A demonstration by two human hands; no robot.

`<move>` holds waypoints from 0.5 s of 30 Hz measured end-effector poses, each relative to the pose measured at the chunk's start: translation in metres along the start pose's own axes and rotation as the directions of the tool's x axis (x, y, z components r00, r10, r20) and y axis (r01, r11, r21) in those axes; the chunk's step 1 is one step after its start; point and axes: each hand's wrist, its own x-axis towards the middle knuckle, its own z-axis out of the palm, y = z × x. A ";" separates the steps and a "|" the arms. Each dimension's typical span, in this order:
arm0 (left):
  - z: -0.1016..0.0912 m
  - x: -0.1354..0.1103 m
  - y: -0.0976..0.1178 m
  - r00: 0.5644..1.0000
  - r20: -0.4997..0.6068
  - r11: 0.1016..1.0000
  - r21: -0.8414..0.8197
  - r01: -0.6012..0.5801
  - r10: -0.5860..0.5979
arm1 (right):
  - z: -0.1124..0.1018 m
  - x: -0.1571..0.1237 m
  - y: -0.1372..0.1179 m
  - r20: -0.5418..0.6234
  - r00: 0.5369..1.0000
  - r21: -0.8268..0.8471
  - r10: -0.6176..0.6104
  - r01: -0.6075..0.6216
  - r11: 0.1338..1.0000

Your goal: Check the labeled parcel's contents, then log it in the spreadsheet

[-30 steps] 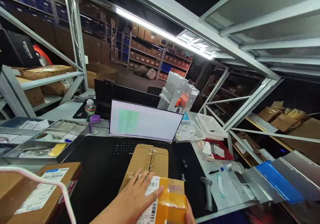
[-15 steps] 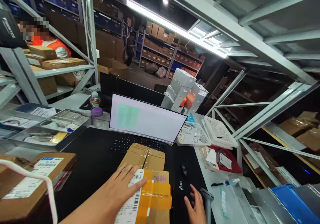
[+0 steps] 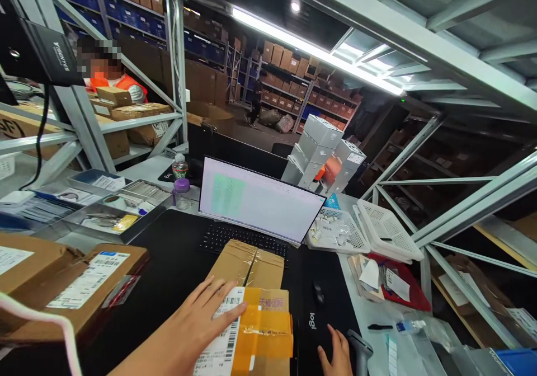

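A brown cardboard box (image 3: 268,300) with orange tape and a white barcode label (image 3: 218,345) lies on the black desk mat. My left hand (image 3: 207,314) rests flat on its label side, fingers stretched out. Behind it is another brown cardboard piece (image 3: 247,264), reaching over the keyboard's front edge; whether it is a flap or a separate box I cannot tell. My right hand (image 3: 337,353) is low on the mat's right side, thumb and fingers apart with nothing in them. Close beside it on the right is a grey handheld scanner (image 3: 359,348). A black mouse (image 3: 318,293) lies above that hand.
A monitor (image 3: 260,200) and keyboard (image 3: 226,239) stand ahead. At left are brown parcels (image 3: 88,286), with a pale cord (image 3: 46,317) in front, and metal trays (image 3: 121,228). White baskets (image 3: 338,236) sit at right. A person in an orange vest (image 3: 134,88) is beyond the frame.
The view has swung left, so the desk and shelves appear farther right. Both hands keep nearly the same pose, the left still on the box.
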 end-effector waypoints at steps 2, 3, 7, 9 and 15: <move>0.003 -0.003 0.000 0.999 -0.036 1.000 0.003 -0.017 0.017 | 0.000 -0.005 0.002 -0.032 0.999 -0.016 0.022 -0.022 1.000; 0.004 -0.004 0.000 0.999 -0.041 1.000 0.004 -0.020 0.021 | 0.001 -0.008 0.002 -0.051 0.998 -0.015 0.036 -0.037 0.999; 0.002 -0.007 0.003 1.000 -0.005 1.000 0.008 -0.012 0.012 | 0.006 -0.020 -0.001 -0.058 0.996 0.017 0.068 -0.067 0.998; 0.001 -0.007 0.004 1.000 0.015 1.000 0.015 0.001 -0.001 | 0.007 -0.025 -0.004 -0.043 0.997 0.037 0.069 -0.067 0.997; 0.007 -0.006 0.003 1.000 0.011 1.000 0.016 0.022 -0.022 | 0.011 -0.037 -0.015 0.010 0.996 0.067 0.086 -0.086 0.994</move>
